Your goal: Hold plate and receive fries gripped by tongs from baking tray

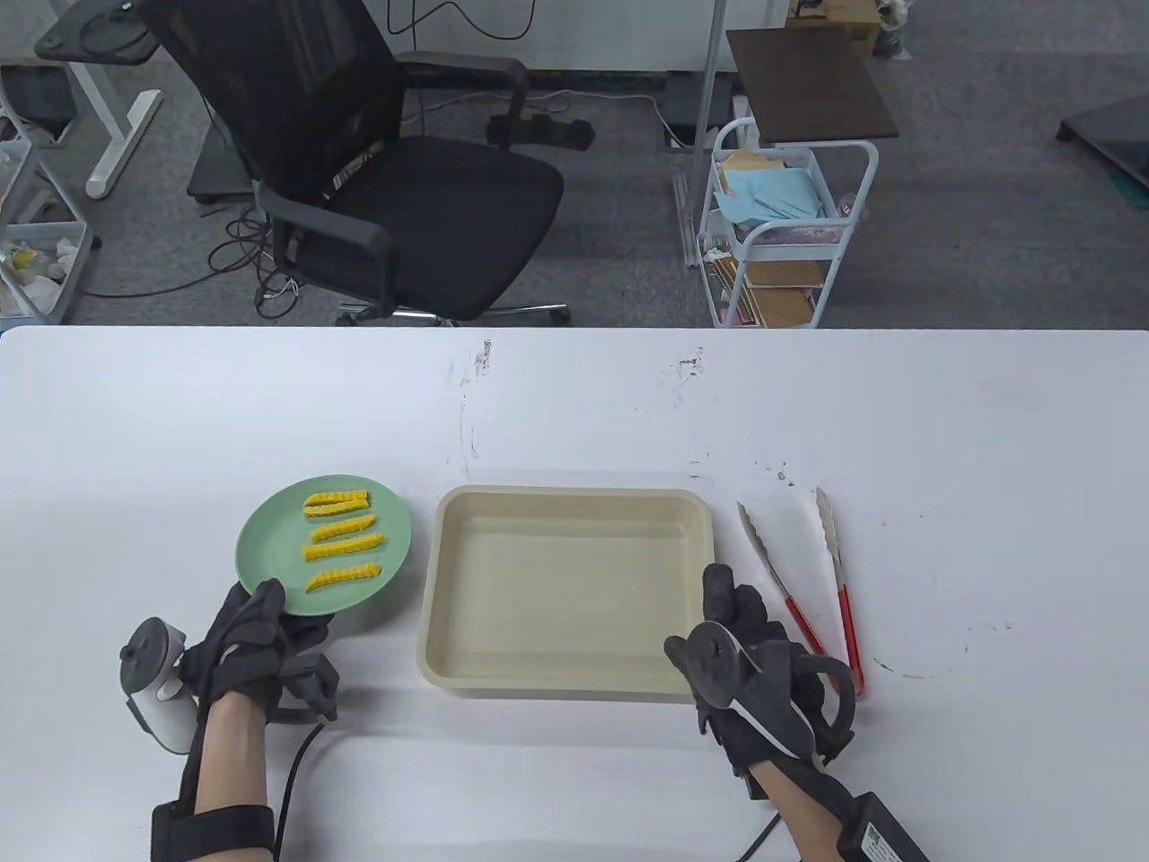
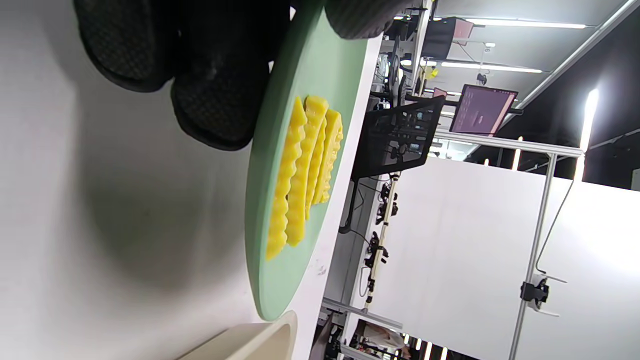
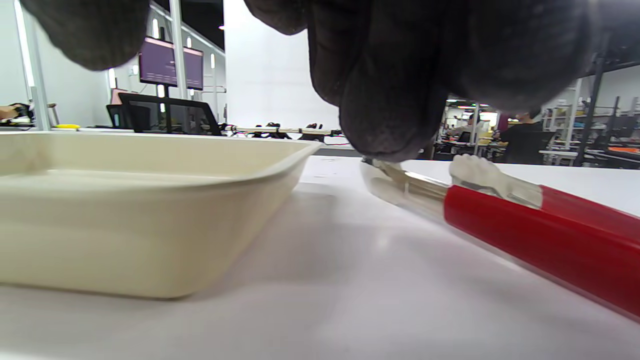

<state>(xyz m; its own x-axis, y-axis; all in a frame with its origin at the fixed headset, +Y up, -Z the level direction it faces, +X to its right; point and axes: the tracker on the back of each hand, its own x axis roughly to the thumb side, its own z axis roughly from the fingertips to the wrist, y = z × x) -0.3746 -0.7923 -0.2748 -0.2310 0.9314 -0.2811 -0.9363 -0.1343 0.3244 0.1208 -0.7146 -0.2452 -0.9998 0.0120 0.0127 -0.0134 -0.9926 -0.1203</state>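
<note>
A green plate (image 1: 269, 539) with several yellow crinkle fries (image 1: 341, 539) sits left of the tray. My left hand (image 1: 256, 620) grips its near rim, thumb on top. In the left wrist view the fingers (image 2: 215, 100) lie under the plate (image 2: 280, 280), below the fries (image 2: 300, 175). The cream baking tray (image 1: 565, 492) holds nothing. Red-handled metal tongs (image 1: 839, 557) lie spread on the table right of the tray. My right hand (image 1: 745, 646) lies flat between tray and tongs, over the handle end. In the right wrist view its fingers (image 3: 390, 100) hover over the tongs (image 3: 525, 225) without gripping.
The tray's corner (image 2: 250, 340) is close to the plate's right edge. The tray wall (image 3: 150, 225) stands just left of my right hand. An office chair (image 1: 377, 180) and a cart (image 1: 781, 233) stand beyond the table's far edge.
</note>
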